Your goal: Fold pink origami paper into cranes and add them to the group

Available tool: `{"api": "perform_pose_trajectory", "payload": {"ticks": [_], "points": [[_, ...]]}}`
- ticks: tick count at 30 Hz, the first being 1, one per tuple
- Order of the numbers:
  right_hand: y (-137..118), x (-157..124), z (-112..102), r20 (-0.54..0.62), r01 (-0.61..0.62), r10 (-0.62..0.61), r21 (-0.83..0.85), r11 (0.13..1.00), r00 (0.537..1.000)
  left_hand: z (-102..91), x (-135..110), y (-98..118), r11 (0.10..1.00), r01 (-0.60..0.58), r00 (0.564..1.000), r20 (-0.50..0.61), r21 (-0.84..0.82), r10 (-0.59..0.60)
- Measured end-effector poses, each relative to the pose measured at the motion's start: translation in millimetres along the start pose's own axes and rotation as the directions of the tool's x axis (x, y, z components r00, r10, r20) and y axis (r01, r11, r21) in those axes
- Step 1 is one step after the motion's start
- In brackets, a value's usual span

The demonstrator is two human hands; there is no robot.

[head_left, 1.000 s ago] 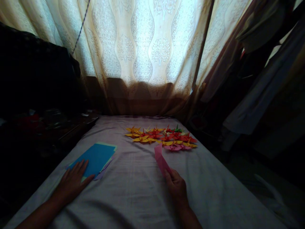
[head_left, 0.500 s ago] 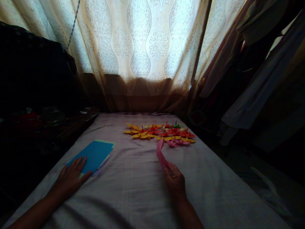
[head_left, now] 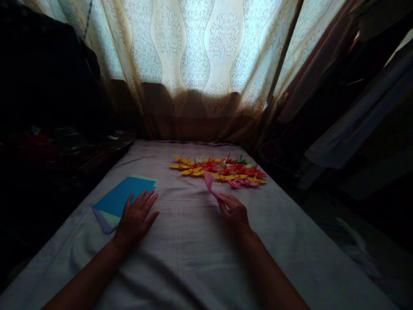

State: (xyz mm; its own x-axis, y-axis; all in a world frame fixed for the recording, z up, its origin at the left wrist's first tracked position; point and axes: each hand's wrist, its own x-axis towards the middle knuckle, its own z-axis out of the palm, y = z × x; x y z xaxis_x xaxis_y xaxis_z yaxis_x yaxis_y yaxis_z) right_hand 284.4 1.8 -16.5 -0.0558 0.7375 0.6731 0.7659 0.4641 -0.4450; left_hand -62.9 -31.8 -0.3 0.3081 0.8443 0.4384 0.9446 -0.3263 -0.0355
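Observation:
Between the thumb and fingers of my right hand (head_left: 235, 212) is a folded pink paper (head_left: 209, 184), its narrow strip pointing up and to the left. My left hand (head_left: 138, 216) has its fingers spread and lies over the lower right edge of a stack of coloured paper (head_left: 124, 193). Blue is the top sheet, with pale green and lilac edges sticking out beneath. Whether the left palm presses on the stack or hovers just above it I cannot tell. Beyond my right hand stand several folded paper cranes (head_left: 222, 168) in yellow, red, pink, white and green.
A pale, wrinkled sheet (head_left: 183, 258) covers the bed-like surface. At the far end hangs a patterned curtain (head_left: 200, 56) with light behind it. Dark furniture with small items (head_left: 71, 142) stands at the left, and hanging clothes (head_left: 348, 120) are at the right.
My left hand has moved right across the paper stack, uncovering its lower left corner. My right hand with the pink paper has shifted slightly up and left. The camera view has tilted down a little.

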Motion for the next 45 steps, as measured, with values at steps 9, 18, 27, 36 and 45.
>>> {"api": "perform_pose_trajectory", "payload": {"ticks": [9,18,27,36,45], "points": [[18.8,-27.1,-4.8,-0.037,0.037,-0.037,-0.007,0.999,0.999,6.6,-37.9,-35.4,0.983,-0.181,0.972,-0.154,-0.02,0.176],[8.3,-16.4,-11.6,0.006,0.173,-0.174,-0.093,0.98,0.985,9.2,-38.2,-44.4,0.982,-0.186,0.983,-0.016,-0.043,0.186],[-21.5,-11.8,11.8,0.309,0.544,-0.486,-0.134,0.828,0.817,11.9,26.4,58.0,0.885,-0.417,0.909,-0.1,-0.207,0.405],[-29.2,-27.0,6.2,0.352,0.428,-0.397,-0.013,0.904,0.848,31.3,28.1,91.9,0.856,-0.353,0.929,-0.034,-0.377,0.368],[-38.7,-1.5,7.4,0.533,-0.118,0.105,-0.009,0.993,0.84,33.0,31.2,85.7,0.832,-0.148,0.975,0.063,-0.535,0.214]]}}
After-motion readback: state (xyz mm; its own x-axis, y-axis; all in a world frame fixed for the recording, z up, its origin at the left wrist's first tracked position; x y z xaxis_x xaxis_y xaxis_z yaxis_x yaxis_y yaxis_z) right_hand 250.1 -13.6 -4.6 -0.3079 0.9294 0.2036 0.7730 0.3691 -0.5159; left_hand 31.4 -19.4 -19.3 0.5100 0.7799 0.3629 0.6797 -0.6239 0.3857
